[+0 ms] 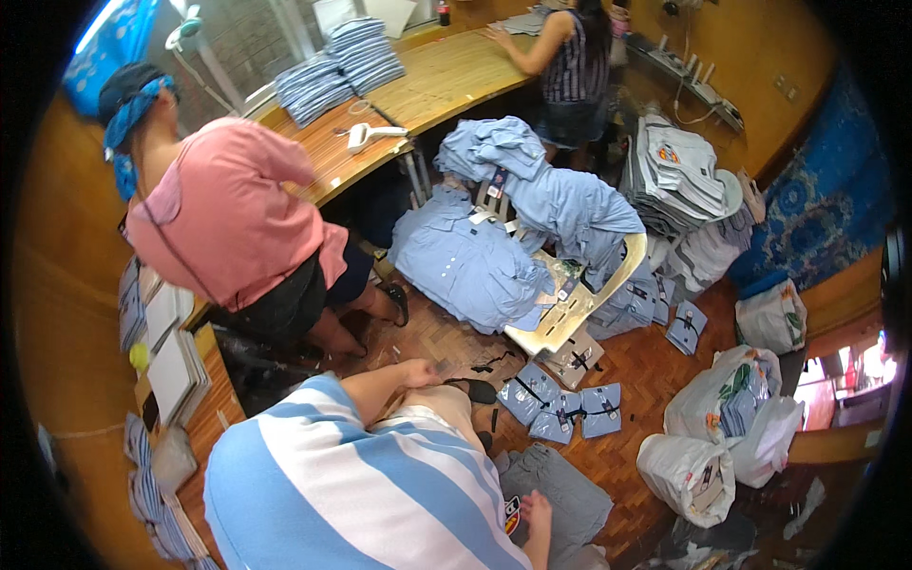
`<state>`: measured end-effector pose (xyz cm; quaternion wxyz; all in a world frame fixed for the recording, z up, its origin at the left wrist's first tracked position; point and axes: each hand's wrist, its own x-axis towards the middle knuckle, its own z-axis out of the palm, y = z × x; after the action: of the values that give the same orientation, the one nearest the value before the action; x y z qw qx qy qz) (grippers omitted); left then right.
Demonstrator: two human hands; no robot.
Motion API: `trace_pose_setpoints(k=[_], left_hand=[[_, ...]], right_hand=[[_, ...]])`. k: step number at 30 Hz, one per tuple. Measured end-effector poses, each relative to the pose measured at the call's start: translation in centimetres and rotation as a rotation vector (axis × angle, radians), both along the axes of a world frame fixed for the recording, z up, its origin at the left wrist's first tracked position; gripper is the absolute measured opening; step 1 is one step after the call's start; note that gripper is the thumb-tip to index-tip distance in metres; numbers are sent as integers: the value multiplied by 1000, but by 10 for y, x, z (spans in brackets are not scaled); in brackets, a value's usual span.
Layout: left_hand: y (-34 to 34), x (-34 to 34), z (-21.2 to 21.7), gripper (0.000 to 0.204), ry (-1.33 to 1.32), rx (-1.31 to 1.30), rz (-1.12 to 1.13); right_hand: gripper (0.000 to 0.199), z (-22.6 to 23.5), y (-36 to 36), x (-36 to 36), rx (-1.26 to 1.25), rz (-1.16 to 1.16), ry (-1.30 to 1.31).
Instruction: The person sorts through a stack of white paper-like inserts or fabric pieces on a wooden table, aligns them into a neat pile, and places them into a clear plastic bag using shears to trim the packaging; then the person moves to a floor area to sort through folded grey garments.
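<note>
My left hand (416,372) is above my lap, its fingers drawn together around a small dark piece that is too blurred to name. Just past it lie a black sandal and dark strips on the parquet floor. Low in the view, my right hand (538,513) has its fingers partly bent and slightly apart, and nothing shows in them. Beside it is a heap of folded grey garments (570,494). A dark printed label (512,514) sits between that hand and my striped shirt. Several bagged, folded blue shirts (556,404) lie on the floor ahead.
A cream plastic chair (579,318) bears heaped loose blue shirts (465,252). White sacks (686,475) stand at the right, near a tall garment stack (674,171). A person in pink (228,209) stands left, another person (575,57) at the far wooden table (446,76).
</note>
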<state>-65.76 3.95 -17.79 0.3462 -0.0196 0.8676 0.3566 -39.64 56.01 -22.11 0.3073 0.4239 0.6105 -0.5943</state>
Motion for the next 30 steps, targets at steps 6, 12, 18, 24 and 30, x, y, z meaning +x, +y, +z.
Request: trace_pose_setpoints(k=[6,12,18,24,30], left_hand=[[-80,186,-22,48,-74,-261,259],[-71,257,-13,38,-302,-101,670],[-72,262,-40,41,-228,165,781],[-104,171,-3,25,-131,142,628],[-115,39,-12,27,-317,336,397]], right_hand=[[36,49,1,-117,55,142,244],[31,2,-51,-175,103,368,491],[39,73,-139,-177,120,716,581],[39,75,-136,-111,196,586,385],[47,-10,-58,69,552,257,-98]])
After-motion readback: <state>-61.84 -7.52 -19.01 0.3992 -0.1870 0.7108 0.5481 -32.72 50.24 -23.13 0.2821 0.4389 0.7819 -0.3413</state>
